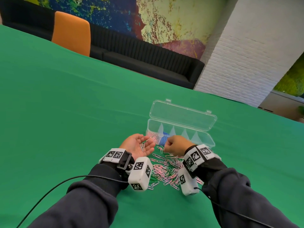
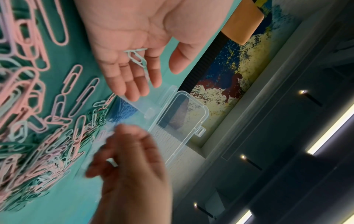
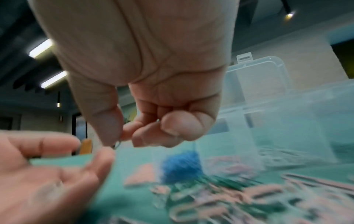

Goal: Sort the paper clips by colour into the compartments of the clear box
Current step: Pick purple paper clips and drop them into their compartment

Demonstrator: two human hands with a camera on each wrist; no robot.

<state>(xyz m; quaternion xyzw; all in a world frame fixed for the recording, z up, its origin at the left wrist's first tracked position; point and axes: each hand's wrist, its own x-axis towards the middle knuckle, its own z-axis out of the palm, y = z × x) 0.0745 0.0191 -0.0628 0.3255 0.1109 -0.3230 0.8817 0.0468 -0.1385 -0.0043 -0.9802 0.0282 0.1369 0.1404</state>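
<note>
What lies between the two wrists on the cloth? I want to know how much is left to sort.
In the head view, a loose pile of paper clips, mostly pink, green and pale, lies on the green cloth between them.

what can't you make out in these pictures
- Right hand: something thin shows at the fingers, but the right wrist view is blurred, so its colour is unclear.
- Loose paper clips: partly hidden by the wrist cameras in the head view; no count possible.
- Clear box: its near wall is hidden behind the right hand in the head view.
- Left hand: pale clips lie on it; too tangled to count.
</note>
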